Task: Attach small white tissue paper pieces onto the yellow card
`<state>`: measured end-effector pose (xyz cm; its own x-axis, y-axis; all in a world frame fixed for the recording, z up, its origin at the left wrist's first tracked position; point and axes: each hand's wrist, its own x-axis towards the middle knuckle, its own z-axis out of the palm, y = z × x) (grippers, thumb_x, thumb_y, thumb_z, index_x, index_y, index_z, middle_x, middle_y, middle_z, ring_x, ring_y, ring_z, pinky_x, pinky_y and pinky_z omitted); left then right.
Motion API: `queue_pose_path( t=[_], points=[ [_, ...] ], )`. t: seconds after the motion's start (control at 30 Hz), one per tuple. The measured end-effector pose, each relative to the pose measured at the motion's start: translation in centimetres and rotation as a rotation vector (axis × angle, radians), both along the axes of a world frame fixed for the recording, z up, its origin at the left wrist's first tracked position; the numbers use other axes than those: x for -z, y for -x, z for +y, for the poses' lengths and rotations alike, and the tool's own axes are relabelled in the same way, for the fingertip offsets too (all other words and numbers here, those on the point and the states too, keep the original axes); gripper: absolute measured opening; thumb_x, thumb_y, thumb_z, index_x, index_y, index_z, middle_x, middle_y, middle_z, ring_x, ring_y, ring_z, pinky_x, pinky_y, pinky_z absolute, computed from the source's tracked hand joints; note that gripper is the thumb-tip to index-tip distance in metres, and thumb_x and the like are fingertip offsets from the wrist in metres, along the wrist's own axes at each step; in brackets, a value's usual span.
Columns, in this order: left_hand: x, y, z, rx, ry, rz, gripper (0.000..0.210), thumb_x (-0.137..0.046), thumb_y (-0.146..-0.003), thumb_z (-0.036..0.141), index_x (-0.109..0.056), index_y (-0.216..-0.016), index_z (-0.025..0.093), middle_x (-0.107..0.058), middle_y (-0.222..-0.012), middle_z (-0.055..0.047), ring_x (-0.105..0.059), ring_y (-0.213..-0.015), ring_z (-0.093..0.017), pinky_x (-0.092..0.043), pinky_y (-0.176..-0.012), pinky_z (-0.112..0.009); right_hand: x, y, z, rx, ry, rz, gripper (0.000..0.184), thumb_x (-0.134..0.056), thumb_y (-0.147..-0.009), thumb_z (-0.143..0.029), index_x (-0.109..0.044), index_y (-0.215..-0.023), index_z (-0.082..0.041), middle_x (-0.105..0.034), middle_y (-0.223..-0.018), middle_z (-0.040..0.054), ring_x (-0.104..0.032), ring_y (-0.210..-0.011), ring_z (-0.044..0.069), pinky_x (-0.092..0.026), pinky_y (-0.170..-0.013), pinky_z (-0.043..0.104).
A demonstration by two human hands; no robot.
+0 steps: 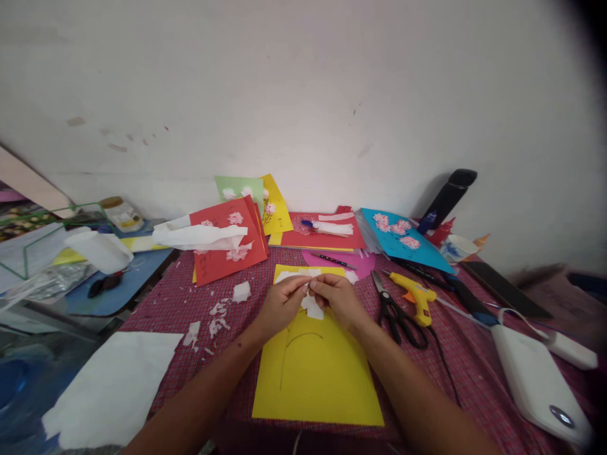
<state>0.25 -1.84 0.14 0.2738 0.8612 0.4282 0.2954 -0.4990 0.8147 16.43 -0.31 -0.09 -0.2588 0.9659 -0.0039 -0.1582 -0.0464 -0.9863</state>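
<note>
Over the upper part of a yellow paper sheet, my left hand and my right hand meet fingertip to fingertip. Both are closed in a pinch on what looks like a small bit of white tissue paper, mostly hidden by the fingers. White tissue paper pieces lie on the sheet just beneath and behind the hands. Thin dark curved lines mark the yellow sheet below them.
Right of the sheet lie black-handled scissors and a yellow glue gun with its cord. A white power bank is farther right. Paper scraps litter the left. Behind stand a red card and a blue card with pink flowers.
</note>
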Motion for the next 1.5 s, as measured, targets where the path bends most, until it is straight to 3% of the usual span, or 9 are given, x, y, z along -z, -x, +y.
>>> queue_pose_path(
  t=[0.37,0.53,0.73,0.93,1.13,1.5],
  points=[
    [0.8,-0.1,0.1,-0.035,-0.13,0.107,0.033,-0.045,-0.091,0.023,-0.06,-0.121,0.023,-0.065,-0.118,-0.006,-0.059,-0.109,-0.018,-0.045,-0.098,-0.035,0.0,0.0,0.0,0.0,-0.003,-0.021,0.021,-0.064,-0.074,-0.035,-0.061,-0.066,-0.016,-0.056,-0.055,-0.0013,-0.04,-0.041,0.007,-0.029,-0.041,0.022],
    [0.6,-0.2,0.1,-0.022,-0.116,0.081,0.032,-0.045,-0.091,0.023,-0.06,-0.12,0.023,-0.064,-0.117,-0.007,-0.058,-0.109,-0.019,-0.044,-0.097,-0.036,-0.1,0.1,-0.1,0.013,-0.018,-0.043,0.022,-0.063,-0.075,-0.035,-0.059,-0.064,-0.016,-0.052,-0.05,-0.0026,-0.039,-0.04,0.008,-0.028,-0.041,0.022],
    [0.4,0.1,0.3,-0.039,-0.078,0.023,0.027,-0.048,-0.089,0.019,-0.066,-0.109,0.021,-0.065,-0.097,-0.007,-0.06,-0.094,-0.018,-0.048,-0.086,-0.032,-0.1,0.1,0.0,0.018,0.008,-0.03,0.019,-0.064,-0.073,-0.033,-0.058,-0.066,-0.017,-0.051,-0.048,-0.0043,-0.039,-0.04,0.008,-0.028,-0.04,0.022],
    [0.5,0.2,0.2,-0.046,-0.042,-0.016,0.025,-0.05,-0.088,0.018,-0.066,-0.107,0.021,-0.066,-0.101,-0.006,-0.061,-0.095,-0.017,-0.048,-0.085,-0.031,-0.3,0.1,-0.1,0.016,0.015,-0.007,0.015,-0.064,-0.073,-0.031,-0.06,-0.07,-0.016,-0.051,-0.048,-0.0044,-0.04,-0.041,0.008,-0.028,-0.041,0.021],
    [1.2,0.4,0.5,-0.07,0.027,-0.071,0.026,-0.048,-0.089,0.02,-0.067,-0.105,0.02,-0.068,-0.098,-0.005,-0.063,-0.08,-0.014,-0.052,-0.074,-0.027,-0.3,0.1,-0.1,0.043,0.035,0.008,0.016,-0.067,-0.07,-0.03,-0.062,-0.074,-0.015,-0.053,-0.05,-0.004,-0.041,-0.041,0.007,-0.029,-0.042,0.021],
    [0.8,0.1,0.4,-0.133,0.046,-0.055,0.016,-0.056,-0.085,0.021,-0.069,-0.094,0.02,-0.069,-0.093,-0.004,-0.062,-0.088,-0.016,-0.049,-0.081,-0.027,0.0,0.2,-0.1,0.006,0.036,-0.006,0.017,-0.067,-0.072,-0.03,-0.063,-0.072,-0.014,-0.053,-0.05,-0.0036,-0.042,-0.042,0.007,-0.03,-0.042,0.02]
  ],
)
